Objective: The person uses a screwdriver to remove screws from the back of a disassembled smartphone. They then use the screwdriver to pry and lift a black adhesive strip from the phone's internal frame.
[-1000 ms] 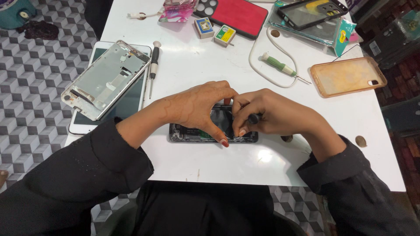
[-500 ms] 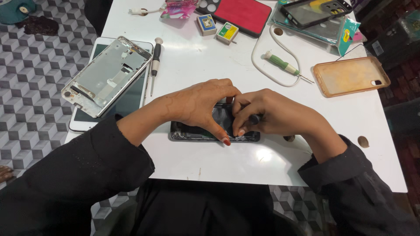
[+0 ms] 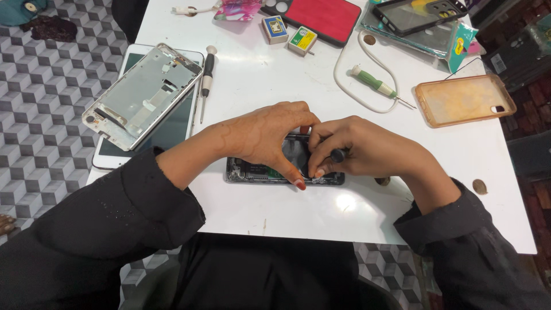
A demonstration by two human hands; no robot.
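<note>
Little changed since a second ago: both hands remain clustered over the same spot, camera view shifted slightly, nothing on the table displaced.

Fingers of right hand (image 3: pixel 367 150) pinched narrow around dark stubby handle of small black screwdriver (image 3: pixel 338 154), tip hidden beneath the fingertips. Fingers of left hand (image 3: pixel 270 138) curled over and pressing down on opened dark rectangular phone body with exposed internals (image 3: pixel 258 172), thumb with red-painted nail resting at its near edge.

Judged advice for the step: keep tool upright and seated square in the fastener; hold downward pressure steady with the bracing hand so the body cannot slide on the smooth surface; turn slowly, as the working point is masked by both hands.

Phone body lies flat near front edge of white rectangular table (image 3: pixel 275 86), long side toward the person. Frame edges appear scuffed and dusty; battery area and dark components partly visible, remainder covered.

Further out: silver metal phone mid-frame (image 3: pixel 140 95) stacked on white-bordered tablet-like screen (image 3: pixel 172 132) at left; slim silver-handled screwdriver (image 3: pixel 205 83) beside it; green-handled screwdriver (image 3: pixel 376 86) inside white cable loop (image 3: pixel 344 86); translucent orange phone case (image 3: pixel 465 100) at right.
</note>
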